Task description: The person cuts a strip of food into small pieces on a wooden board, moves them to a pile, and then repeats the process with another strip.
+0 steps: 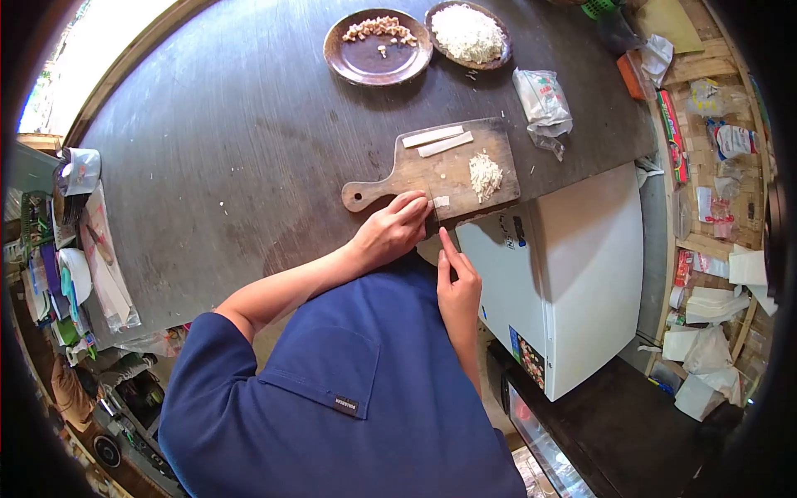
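A wooden cutting board (pixel 423 170) lies at the near edge of the dark round table (pixel 232 141). My left hand (pixel 388 232) rests on the board's near edge, its curled fingertips pinning a small white piece (pixel 441 202). My right hand (pixel 459 286) is closed on a knife (pixel 432 222). The index finger stretches along the knife's back, and the thin blade stands edge-on beside the white piece. A pile of white shreds (pixel 485 174) and two long white strips (pixel 437 139) also lie on the board.
Two brown plates sit at the far side, one with brownish bits (pixel 378 48) and one heaped with white shreds (pixel 467 33). A plastic bag (pixel 542 100) lies right of the board. A white appliance (pixel 573 274) stands against the table. Cluttered shelves line both sides.
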